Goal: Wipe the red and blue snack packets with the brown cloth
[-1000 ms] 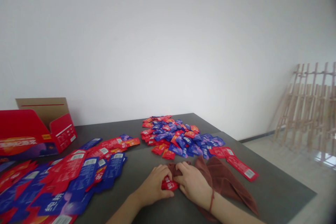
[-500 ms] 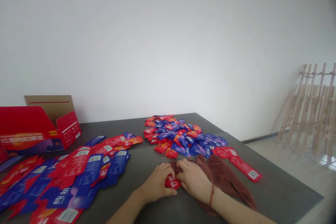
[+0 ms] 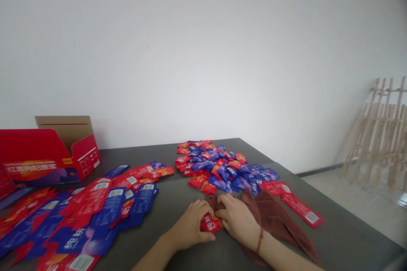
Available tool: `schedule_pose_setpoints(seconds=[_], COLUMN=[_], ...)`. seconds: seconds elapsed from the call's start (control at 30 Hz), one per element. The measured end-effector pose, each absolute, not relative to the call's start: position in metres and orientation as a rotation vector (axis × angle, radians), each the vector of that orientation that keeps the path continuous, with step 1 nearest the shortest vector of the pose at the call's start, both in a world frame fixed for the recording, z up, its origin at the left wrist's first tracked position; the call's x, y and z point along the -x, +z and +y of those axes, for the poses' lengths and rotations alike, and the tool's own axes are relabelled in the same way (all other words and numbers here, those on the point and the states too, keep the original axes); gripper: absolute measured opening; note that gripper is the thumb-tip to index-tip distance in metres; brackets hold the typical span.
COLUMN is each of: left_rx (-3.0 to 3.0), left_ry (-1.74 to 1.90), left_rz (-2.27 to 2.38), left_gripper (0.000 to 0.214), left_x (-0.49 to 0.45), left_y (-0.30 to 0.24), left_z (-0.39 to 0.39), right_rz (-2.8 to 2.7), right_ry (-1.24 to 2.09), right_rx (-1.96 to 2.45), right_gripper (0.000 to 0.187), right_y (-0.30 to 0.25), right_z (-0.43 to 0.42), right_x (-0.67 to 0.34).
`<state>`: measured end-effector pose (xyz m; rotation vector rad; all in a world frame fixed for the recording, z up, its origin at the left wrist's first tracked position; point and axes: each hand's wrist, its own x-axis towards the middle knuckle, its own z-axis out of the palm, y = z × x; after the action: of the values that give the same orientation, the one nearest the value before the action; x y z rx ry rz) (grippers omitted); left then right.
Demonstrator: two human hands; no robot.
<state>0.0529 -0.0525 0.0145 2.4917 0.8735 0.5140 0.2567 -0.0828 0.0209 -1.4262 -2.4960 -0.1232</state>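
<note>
A small red sachet (image 3: 211, 223) with white lettering lies near the table's front, between my two hands. The fingers of my left hand (image 3: 191, 225) are curled round its left side, with the thumb along its near edge. A brown cloth (image 3: 280, 224) lies crumpled to the right. My right hand (image 3: 238, 219) is closed on a bunched part of this cloth, against the sachet's right side. Its fingertips are partly hidden in the folds.
Long red and blue packets (image 3: 104, 203) are heaped on the left of the dark table (image 3: 178, 197). A pile of small sachets (image 3: 219, 165) lies beyond my hands, with a long red packet (image 3: 302, 209) at its right. An open red carton (image 3: 85, 156) stands at back left; wooden frames (image 3: 375, 135) lean against the wall.
My right hand has shifted slightly right with the cloth, and a little more of the sachet shows. My left hand keeps its grip. The whole view has moved slightly.
</note>
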Motion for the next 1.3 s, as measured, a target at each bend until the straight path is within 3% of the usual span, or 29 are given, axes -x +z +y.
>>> schedule_pose_setpoints(seconds=[0.17, 0.43, 0.6, 0.77, 0.9, 1.1, 1.3], left_rx=[-2.526, -2.457, -2.566, -2.415, -2.129, -2.328, -2.488], left_ry=[0.484, 0.513, 0.539, 0.68, 0.762, 0.8, 0.59], left_rz=[0.816, 0.915, 0.745, 0.923, 0.948, 1.118, 1.178], left_gripper=[0.056, 0.042, 0.055, 0.029, 0.026, 0.047, 0.05], left_x=[-0.051, -0.054, -0.047, -0.051, -0.059, -0.046, -0.036], left_y=[0.016, 0.017, 0.021, 0.016, 0.006, 0.001, 0.002], left_z=[-0.054, -0.055, -0.059, -0.054, -0.043, -0.038, -0.039], right_rz=[-2.351, -2.433, -2.298, -2.054, -2.017, -2.287, -2.257], right_ry=[-0.105, -0.08, -0.104, -0.158, -0.186, -0.075, -0.19], right_rx=[1.511, 1.417, 1.586, 1.672, 1.53, 1.544, 1.738], right_gripper=[0.022, 0.02, 0.03, 0.037, 0.041, 0.035, 0.027], right_y=[0.016, 0.015, 0.014, 0.02, 0.032, 0.028, 0.02], right_z=[-0.085, -0.099, -0.081, -0.078, -0.09, -0.088, -0.073], right_x=[-0.268, -0.256, -0.27, -0.297, -0.287, -0.254, -0.262])
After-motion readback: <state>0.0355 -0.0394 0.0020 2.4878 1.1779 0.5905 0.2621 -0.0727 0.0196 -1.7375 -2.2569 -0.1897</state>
